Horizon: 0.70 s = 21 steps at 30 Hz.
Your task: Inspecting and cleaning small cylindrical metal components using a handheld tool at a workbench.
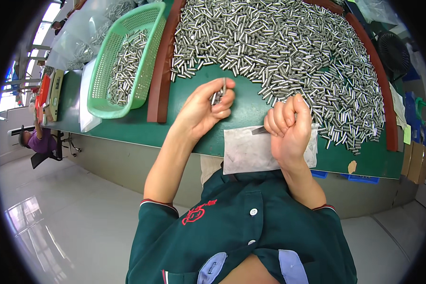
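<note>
My left hand (pixel 208 105) is closed around several short metal pins (pixel 217 98), held above the green tabletop. One pin stands up between the thumb and the fingers. To its right, my right hand (pixel 291 124) is curled shut around a flat metal strip (pixel 259 130); only its end pokes out, so its kind is hidden. That hand hovers over a smudged pale cloth (pixel 246 152) at the table's near edge. Beyond both hands spreads a wide heap of loose, shiny metal pins (pixel 279 47).
Red-brown bars (pixel 160 90) (pixel 389 118) flank the heap. Left of it, a light green mesh basket (pixel 149 61) contains more pins. A black fan (pixel 393 52) and cardboard boxes (pixel 417 163) are at the right. A person in purple (pixel 40 139) sits at the far left.
</note>
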{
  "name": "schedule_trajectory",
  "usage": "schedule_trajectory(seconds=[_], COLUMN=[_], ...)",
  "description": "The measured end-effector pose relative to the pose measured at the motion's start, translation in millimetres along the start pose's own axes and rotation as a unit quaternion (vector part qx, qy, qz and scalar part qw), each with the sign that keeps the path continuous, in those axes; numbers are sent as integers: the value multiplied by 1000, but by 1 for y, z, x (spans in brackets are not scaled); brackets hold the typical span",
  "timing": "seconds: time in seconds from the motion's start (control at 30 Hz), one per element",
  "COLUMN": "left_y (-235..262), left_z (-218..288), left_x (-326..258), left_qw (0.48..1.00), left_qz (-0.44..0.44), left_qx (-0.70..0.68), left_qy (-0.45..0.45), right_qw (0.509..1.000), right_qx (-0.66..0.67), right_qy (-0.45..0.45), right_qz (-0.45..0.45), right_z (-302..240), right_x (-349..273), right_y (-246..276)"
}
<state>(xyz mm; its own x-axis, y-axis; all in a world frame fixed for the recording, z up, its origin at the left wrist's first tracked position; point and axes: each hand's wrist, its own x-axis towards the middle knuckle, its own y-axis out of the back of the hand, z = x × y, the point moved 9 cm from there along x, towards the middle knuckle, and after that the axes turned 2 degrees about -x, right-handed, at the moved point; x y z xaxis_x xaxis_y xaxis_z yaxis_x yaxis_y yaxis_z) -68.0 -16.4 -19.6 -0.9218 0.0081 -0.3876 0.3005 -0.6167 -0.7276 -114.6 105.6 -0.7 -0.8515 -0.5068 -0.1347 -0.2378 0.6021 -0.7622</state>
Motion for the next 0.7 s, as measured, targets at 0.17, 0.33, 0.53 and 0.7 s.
schedule_trajectory(seconds=[0.17, 0.33, 0.53, 0.7], left_y=[7, 1, -23, -21], left_z=[98, 188, 154, 101], left_x=[-54, -131, -100, -42], left_qw=[911, 480, 282, 375], left_qz=[142, 417, 313, 218], left_qx=[240, 624, 793, 832], left_qy=[-303, -454, -440, -346], right_qw=[1000, 1000, 1000, 1000], right_qx=[-7, -4, 9, 11], right_qy=[18, 9, 7, 7], right_qz=[1, -5, -6, -8], right_z=[-3, -3, 0, -2], right_x=[1, -2, 0, -1], right_y=[8, 2, 3, 3])
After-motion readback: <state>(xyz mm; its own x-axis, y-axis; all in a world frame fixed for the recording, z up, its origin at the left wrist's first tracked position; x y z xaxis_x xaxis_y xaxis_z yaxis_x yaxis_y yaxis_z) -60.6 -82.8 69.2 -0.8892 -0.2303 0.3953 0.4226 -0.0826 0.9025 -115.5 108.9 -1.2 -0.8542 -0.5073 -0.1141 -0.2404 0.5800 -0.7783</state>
